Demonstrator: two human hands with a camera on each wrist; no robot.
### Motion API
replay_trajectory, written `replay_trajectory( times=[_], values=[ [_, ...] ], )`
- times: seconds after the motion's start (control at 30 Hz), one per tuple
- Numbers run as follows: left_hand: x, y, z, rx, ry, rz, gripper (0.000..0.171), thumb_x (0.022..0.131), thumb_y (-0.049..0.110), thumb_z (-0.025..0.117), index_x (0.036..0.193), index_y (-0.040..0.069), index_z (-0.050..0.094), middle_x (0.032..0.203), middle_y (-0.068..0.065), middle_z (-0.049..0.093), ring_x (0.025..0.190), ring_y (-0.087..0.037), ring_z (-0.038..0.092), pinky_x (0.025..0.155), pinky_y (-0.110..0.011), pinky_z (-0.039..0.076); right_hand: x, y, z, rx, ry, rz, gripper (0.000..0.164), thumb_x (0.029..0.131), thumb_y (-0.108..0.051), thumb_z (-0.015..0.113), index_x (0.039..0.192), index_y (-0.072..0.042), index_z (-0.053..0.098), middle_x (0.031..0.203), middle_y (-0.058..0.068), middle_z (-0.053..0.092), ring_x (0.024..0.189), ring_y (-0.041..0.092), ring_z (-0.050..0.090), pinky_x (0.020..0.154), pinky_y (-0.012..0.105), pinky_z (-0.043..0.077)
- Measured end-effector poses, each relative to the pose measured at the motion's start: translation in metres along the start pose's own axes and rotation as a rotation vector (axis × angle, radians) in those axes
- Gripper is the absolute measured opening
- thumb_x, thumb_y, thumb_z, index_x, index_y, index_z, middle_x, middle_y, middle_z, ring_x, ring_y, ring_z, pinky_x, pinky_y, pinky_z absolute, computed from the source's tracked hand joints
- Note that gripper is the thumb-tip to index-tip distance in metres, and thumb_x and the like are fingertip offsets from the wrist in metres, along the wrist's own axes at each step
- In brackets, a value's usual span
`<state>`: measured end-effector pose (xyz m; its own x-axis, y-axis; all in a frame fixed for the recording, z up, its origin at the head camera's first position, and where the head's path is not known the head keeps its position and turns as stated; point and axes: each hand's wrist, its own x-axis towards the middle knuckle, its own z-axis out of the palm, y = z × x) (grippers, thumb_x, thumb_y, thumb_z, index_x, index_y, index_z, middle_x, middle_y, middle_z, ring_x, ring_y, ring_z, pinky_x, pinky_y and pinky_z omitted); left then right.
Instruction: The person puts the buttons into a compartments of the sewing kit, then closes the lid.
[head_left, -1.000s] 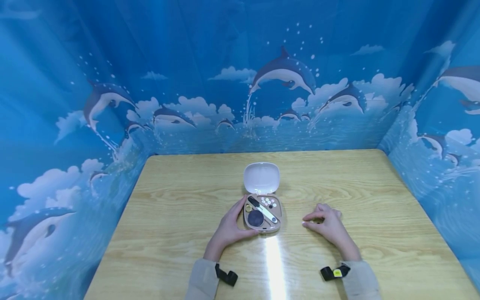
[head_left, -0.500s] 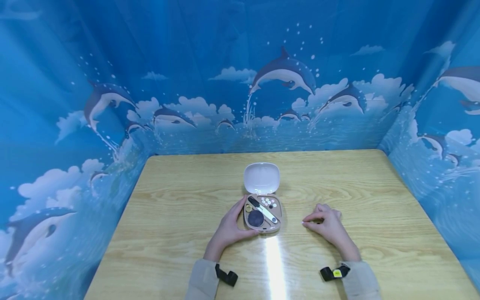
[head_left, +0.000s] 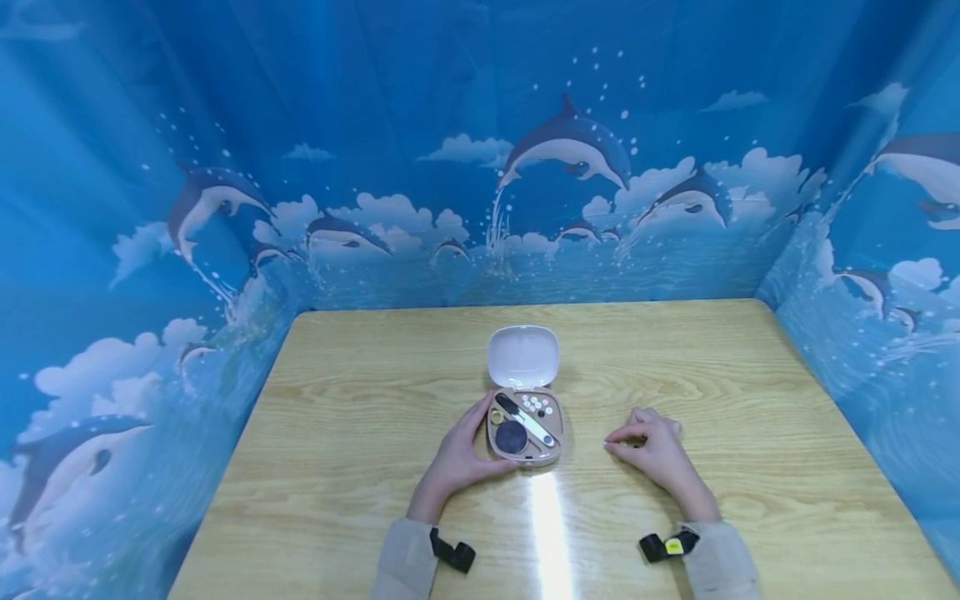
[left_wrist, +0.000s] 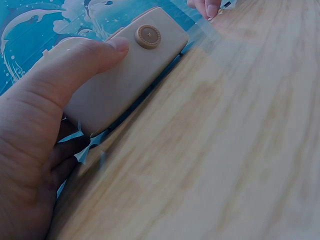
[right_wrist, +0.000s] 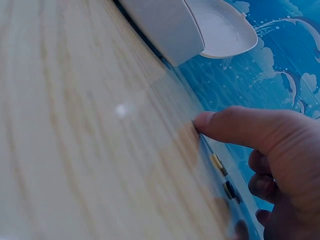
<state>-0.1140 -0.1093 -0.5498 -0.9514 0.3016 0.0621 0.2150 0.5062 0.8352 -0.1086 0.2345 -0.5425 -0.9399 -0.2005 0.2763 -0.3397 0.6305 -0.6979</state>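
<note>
An open sewing kit case (head_left: 558, 429) with a pale lid stands mid-table. My left hand (head_left: 459, 454) grips its left side, thumb along the front wall near the round button clasp (left_wrist: 148, 36). Inside lie a black-and-white long tool (head_left: 528, 421), a dark round disc (head_left: 512, 437), a gold ring-shaped piece (head_left: 497, 416) and several small white buttons (head_left: 536, 403) with a black one. To the right of the case, my right hand (head_left: 651, 446) is low at the tabletop, thumb and forefinger pinching a small white button (head_left: 607, 444), mostly hidden by the fingertips.
The raised lid (head_left: 523, 357) leans back behind the case. Under my right hand, small yellowish (right_wrist: 218, 164) and black (right_wrist: 229, 190) pieces show in the right wrist view. A dolphin-printed curtain (head_left: 480, 208) borders the wooden table (head_left: 375, 358) at the back and sides.
</note>
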Motion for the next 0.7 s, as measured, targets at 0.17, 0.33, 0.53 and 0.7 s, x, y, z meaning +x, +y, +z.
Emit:
replay_trajectory(
  times=[0.17,0.33,0.53,0.7],
  values=[
    [0.0,0.0,0.0,-0.004,0.001,0.001,0.121,0.061,0.059,0.088,0.159,0.027,0.024,0.16,0.005,0.029,0.145,-0.025,0.029,0.117,-0.055,0.026,0.001,-0.001,0.0,-0.007,-0.002,0.011,0.015,0.071,-0.01,0.088,0.078,-0.021,0.079,0.071,-0.01,0.048,0.075,0.008,0.042,0.075,0.037,0.019],
    [0.001,0.0,0.0,-0.004,0.001,0.006,0.121,0.061,0.06,0.088,0.159,0.027,0.024,0.16,0.005,0.029,0.145,-0.025,0.029,0.117,-0.054,0.026,0.004,-0.002,-0.001,-0.012,0.001,0.021,0.015,0.07,-0.012,0.088,0.077,-0.022,0.079,0.07,-0.01,0.043,0.075,0.009,0.04,0.077,0.037,0.02],
    [0.0,0.001,0.0,-0.003,0.0,0.002,0.121,0.062,0.057,0.089,0.159,0.027,0.024,0.16,0.004,0.029,0.145,-0.025,0.03,0.117,-0.054,0.026,0.008,-0.008,-0.003,-0.013,-0.016,0.053,0.014,0.071,-0.014,0.088,0.079,-0.022,0.079,0.071,-0.007,0.044,0.076,0.012,0.041,0.079,0.038,0.021],
    [0.0,0.001,0.0,-0.011,0.0,0.004,0.12,0.062,0.054,0.09,0.159,0.026,0.024,0.16,0.003,0.03,0.145,-0.026,0.03,0.116,-0.055,0.026,0.012,-0.01,-0.003,-0.016,-0.03,0.069,0.013,0.073,-0.014,0.087,0.08,-0.021,0.079,0.073,0.001,0.046,0.077,0.016,0.042,0.082,0.04,0.021]
  ],
)
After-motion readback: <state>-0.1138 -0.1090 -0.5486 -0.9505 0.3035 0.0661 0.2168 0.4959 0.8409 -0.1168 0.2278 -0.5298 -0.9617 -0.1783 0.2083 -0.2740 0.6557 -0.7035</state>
